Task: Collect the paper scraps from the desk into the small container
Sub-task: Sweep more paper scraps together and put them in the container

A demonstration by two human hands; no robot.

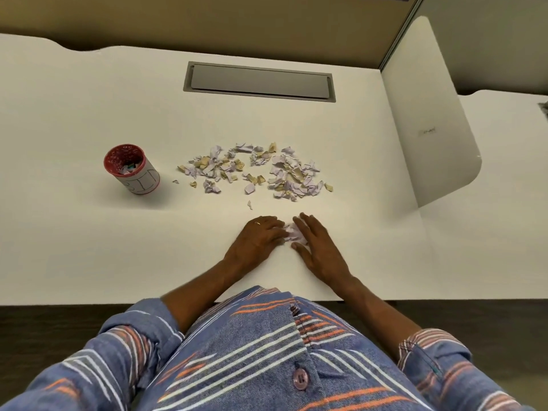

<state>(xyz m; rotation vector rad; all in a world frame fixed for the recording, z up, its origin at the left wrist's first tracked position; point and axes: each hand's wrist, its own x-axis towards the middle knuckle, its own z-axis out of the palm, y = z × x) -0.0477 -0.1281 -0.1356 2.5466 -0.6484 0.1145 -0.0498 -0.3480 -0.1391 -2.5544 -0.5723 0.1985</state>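
Open table [74,120] all round the red container [132,169], with a bare gap between it and the paper scraps [278,161]. Beyond the scraps, grey cable hatch [259,81] sunk in the table, no barrier. At right, upright white divider panel [430,114] walling off sideways passage.

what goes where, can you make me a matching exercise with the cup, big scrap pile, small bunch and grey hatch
Things: 1 cup; 2 big pile; 3 small bunch; 4 hatch
Places: a between left hand and right hand; b far side of desk; c left of the pile; d mid-desk
Pairs: 1-c, 2-d, 3-a, 4-b
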